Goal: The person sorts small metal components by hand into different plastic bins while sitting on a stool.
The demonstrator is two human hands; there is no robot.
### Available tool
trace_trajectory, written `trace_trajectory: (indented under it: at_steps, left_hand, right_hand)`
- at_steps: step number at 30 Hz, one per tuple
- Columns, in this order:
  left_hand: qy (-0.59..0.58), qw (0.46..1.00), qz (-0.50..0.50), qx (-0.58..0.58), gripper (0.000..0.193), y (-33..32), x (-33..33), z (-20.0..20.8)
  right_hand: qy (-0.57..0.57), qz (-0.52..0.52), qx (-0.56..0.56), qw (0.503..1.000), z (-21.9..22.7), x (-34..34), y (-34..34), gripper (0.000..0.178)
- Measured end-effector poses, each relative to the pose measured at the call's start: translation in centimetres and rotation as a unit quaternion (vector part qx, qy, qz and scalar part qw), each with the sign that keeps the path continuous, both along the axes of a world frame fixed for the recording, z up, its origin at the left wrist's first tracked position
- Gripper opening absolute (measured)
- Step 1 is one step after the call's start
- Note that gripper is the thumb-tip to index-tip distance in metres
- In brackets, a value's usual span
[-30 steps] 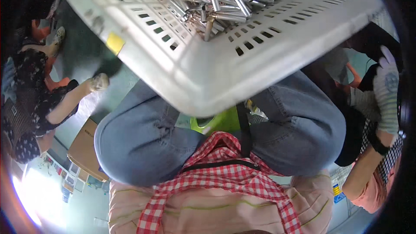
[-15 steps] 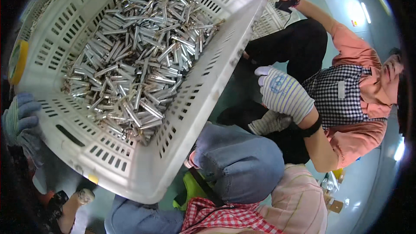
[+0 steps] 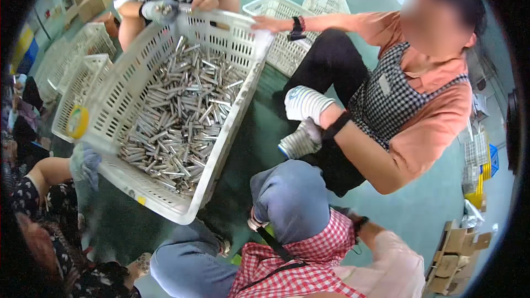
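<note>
My right hand [image 3: 345, 213] is beside my raised knee, below a dark wristband. Knee and apron cover most of it, so its fingers and any hold are hidden. My left hand is out of view. In front of me is a large white slotted plastic crate [image 3: 185, 213], tilted in the view and heaped with short silvery metal tubes [image 3: 185, 116]. A co-worker's gloved hand [image 3: 85, 163] grips its left corner. Another person's gloved hand [image 3: 160, 11] is on its far rim, and a bare hand [image 3: 270, 24] rests at its far right corner.
On the right sits a co-worker in a checked apron [image 3: 386, 85], gloved hand [image 3: 309, 105] raised. White crates [image 3: 276, 8] stand behind, more baskets [image 3: 80, 85] at left. A yellow tape roll [image 3: 77, 121] is at the crate's left edge. Cardboard boxes [image 3: 450, 265] lie at right.
The view has shifted and the crate looks smaller and farther off. The person at the far rim and my right forearm have come into view. The seated co-worker's gloved hand appears lower and further left.
</note>
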State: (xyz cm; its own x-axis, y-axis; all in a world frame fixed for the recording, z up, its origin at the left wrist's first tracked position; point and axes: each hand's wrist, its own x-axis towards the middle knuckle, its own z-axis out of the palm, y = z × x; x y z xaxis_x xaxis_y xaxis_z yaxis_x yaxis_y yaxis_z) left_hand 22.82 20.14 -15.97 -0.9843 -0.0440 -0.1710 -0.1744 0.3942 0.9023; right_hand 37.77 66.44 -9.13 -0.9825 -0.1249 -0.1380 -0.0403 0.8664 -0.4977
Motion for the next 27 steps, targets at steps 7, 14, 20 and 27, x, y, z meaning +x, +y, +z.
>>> trace_trajectory:
  at_steps: [7,14,20,27]
  left_hand:
    - [0.064,0.997,0.022,0.024,0.037,-0.2,2.3,3.9]
    - [0.076,0.996,-0.05,0.027,0.051,2.1,1.3,8.8]
    - [0.212,0.964,-0.161,0.015,0.051,5.4,1.6,16.8]
    - [0.3,0.843,-0.441,-0.072,0.03,17.6,-6.0,19.8]
  right_hand:
    - [-0.166,-0.095,-0.131,0.973,10.6,10.3,5.6,0.035]
    - [0.226,-0.173,-0.642,0.712,13.2,-3.3,9.8,0.047]
    - [0.283,-0.22,-0.768,0.531,9.7,-10.9,11.9,0.026]
    - [0.146,-0.262,-0.808,0.508,8.9,-18.6,3.9,0.022]
